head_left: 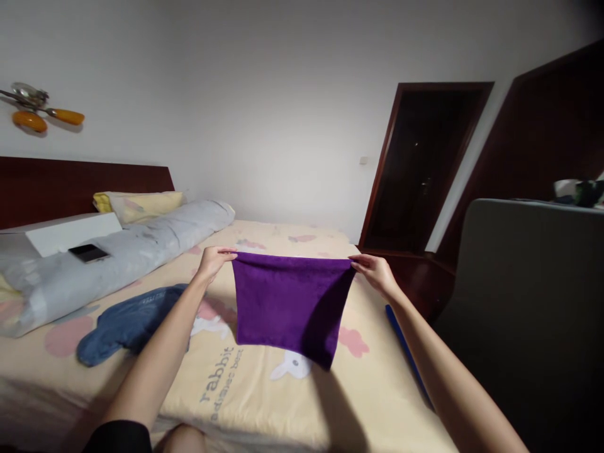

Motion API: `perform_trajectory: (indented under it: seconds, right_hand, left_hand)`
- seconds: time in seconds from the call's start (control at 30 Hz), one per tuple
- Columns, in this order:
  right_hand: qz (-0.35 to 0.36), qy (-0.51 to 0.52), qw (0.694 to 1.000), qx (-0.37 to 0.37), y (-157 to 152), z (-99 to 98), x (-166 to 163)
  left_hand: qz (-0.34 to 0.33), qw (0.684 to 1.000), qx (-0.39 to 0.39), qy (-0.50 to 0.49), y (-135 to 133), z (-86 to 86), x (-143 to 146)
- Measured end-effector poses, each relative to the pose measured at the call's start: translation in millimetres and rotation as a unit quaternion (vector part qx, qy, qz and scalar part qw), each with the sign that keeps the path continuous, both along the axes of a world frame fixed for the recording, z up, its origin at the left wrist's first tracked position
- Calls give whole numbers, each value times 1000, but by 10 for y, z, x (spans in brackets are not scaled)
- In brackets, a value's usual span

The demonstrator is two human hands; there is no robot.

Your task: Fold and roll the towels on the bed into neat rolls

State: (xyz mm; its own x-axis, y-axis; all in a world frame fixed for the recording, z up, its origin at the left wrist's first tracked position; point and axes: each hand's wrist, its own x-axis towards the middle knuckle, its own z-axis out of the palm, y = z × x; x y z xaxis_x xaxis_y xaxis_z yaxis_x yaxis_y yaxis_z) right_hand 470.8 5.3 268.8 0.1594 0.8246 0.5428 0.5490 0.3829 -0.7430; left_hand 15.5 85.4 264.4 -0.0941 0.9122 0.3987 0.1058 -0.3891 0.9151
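A purple towel point(287, 305) hangs stretched in the air above the bed, folded over so its lower edge dangles just over the sheet. My left hand point(213, 259) pinches its top left corner. My right hand point(374, 270) pinches the top right corner. Both hands are closed on the cloth, held about level, arms reaching forward over the bed.
The bed point(245, 390) has a yellow rabbit-print sheet. A blue denim garment point(127, 324) lies at left, beside a rolled grey quilt point(132, 248) carrying a phone point(89, 253) and a white box point(61, 233). A dark door point(419, 170) and a grey chair back point(528, 296) stand at right.
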Motion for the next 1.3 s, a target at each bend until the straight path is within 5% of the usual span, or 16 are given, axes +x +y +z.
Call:
perform_trajectory:
  seconds: [0.27,0.53,0.77,0.97,1.3]
  right_hand:
    - [-72,-107,991,25,6,125,-12]
    - [-99,-140,984,53,-72,318,36]
    - [-15,-29,999,-20,-46,357,77]
    - [33,115,991,-62,305,204,27]
    - [49,259,964,42,771,146,-16]
  left_hand:
    - [84,980,79,160,-6,109,-2]
    - [36,967,127,219,-38,316,-68]
    - [-1,973,110,204,53,358,-90]
    - [-45,989,8,139,287,210,30]
    - [-30,999,21,11,629,197,335]
